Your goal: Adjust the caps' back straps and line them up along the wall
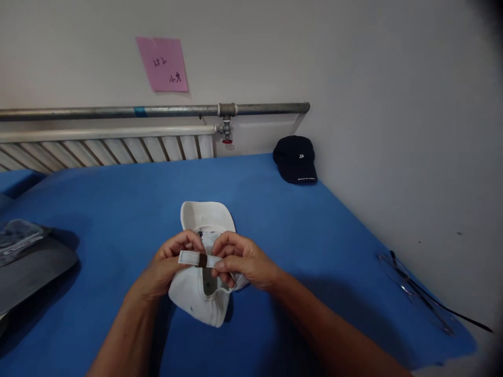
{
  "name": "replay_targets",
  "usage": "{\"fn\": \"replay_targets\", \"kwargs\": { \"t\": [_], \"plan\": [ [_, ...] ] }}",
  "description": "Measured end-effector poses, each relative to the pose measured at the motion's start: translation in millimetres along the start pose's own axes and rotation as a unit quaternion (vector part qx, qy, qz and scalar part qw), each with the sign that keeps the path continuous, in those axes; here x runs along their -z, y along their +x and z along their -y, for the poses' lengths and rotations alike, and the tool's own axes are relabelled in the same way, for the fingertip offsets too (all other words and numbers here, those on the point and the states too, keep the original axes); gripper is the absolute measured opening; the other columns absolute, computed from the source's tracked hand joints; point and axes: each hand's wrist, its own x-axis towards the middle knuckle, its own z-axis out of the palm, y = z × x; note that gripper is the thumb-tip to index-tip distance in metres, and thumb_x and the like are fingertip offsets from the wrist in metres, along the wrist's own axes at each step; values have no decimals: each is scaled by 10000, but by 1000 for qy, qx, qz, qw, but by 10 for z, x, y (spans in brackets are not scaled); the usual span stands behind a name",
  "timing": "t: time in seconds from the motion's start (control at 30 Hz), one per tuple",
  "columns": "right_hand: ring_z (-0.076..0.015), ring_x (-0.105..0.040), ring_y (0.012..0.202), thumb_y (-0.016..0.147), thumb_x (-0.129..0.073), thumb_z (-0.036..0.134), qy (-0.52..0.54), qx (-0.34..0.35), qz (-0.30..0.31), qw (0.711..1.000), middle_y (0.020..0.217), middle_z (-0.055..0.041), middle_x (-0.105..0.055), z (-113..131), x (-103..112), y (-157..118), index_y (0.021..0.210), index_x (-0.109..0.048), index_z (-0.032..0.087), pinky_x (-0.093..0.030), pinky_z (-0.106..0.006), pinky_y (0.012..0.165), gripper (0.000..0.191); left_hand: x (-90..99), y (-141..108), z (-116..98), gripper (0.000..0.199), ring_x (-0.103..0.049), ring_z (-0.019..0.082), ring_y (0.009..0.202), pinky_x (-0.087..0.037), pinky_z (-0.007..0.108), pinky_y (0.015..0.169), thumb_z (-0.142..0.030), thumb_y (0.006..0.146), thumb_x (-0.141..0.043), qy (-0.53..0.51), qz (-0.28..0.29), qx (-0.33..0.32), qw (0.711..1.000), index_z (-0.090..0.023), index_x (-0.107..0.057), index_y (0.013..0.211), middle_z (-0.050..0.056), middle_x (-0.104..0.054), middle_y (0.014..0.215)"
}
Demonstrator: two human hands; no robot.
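A white baseball cap (pixel 196 296) lies on the blue-covered surface, its brim (pixel 206 214) pointing away from me and its back opening toward me. Across that opening runs the cap's white strap (pixel 189 258), with a brown band (pixel 203 260) around its middle. My left hand (pixel 173 259) is closed on the strap's left part, thumb along its lower edge. On the other side, my right hand (pixel 239 259) pinches the strap's right part between thumb and fingers. Some fingertips are hidden behind the strap and cap.
A dark navy cap (pixel 295 157) sits at the far right against the wall. Grey caps (pixel 35 267) lie at the left. Glasses (pixel 416 290) rest near the right edge. Behind the blue surface (pixel 118 209) are a radiator (pixel 149 149) and a metal pipe (pixel 267 109).
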Motion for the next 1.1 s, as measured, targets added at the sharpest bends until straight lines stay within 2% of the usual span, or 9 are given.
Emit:
{"fn": "replay_targets", "kwargs": {
  "t": [0.1,0.4,0.57,0.7,0.8,0.93,1.0,1.1],
  "plan": [
    [-53,-533,424,663,-680,118,5,9,17,1000,633,29,-694,-3,-11,-4,815,-554,178,-432,-152,399,207,-10,1,24,334,-595,94,540,-426,153,504,-363,620,-849,19,11,20,1000,-175,-646,806,-9,-655,662],
    [-52,-518,426,679,-688,130,15,33,17,999,620,28,-685,-36,9,-1,779,-536,184,-419,-156,414,190,-8,15,45,312,-551,91,538,-386,167,499,-336,648,-823,55,4,42,998,-165,-619,809,-7,-624,664],
    [-56,-516,413,687,-691,157,1,11,28,1000,615,29,-682,-5,9,-5,779,-529,186,-415,-158,395,188,18,-5,24,309,-564,113,553,-388,186,508,-356,651,-815,47,18,45,998,-169,-615,795,1,-633,661],
    [-49,-459,374,697,-657,163,-19,7,-2,1000,569,49,-647,36,80,-8,821,-547,190,-376,-146,358,167,87,-30,-38,237,-584,121,643,-424,209,592,-393,769,-722,98,-37,18,994,-190,-664,878,7,-656,756],
    [-42,-404,357,689,-630,155,-17,0,-23,1000,545,59,-618,51,153,-6,828,-551,193,-346,-143,342,164,99,-24,-76,214,-599,140,755,-441,232,695,-407,857,-625,209,-77,-29,974,-213,-681,928,14,-677,850],
    [-43,-394,368,689,-611,155,-22,-7,-25,999,556,55,-613,64,191,-6,837,-560,195,-338,-148,355,161,68,-2,-111,212,-614,187,902,-439,285,812,-385,904,-547,351,-104,-96,926,-227,-668,975,35,-703,940],
    [-42,-397,371,692,-610,155,-35,-6,-23,999,557,52,-615,69,181,-10,829,-565,193,-332,-147,358,149,62,-4,-136,250,-614,201,905,-438,298,815,-399,913,-509,385,-89,-97,914,-220,-678,955,41,-704,931],
    [-42,-398,367,690,-611,157,-54,-11,-20,998,553,50,-621,66,151,-15,814,-566,189,-318,-146,350,136,62,-30,-180,301,-582,178,736,-433,275,681,-415,898,-497,401,-33,-55,914,-189,-686,837,30,-659,777]
  ]
}}
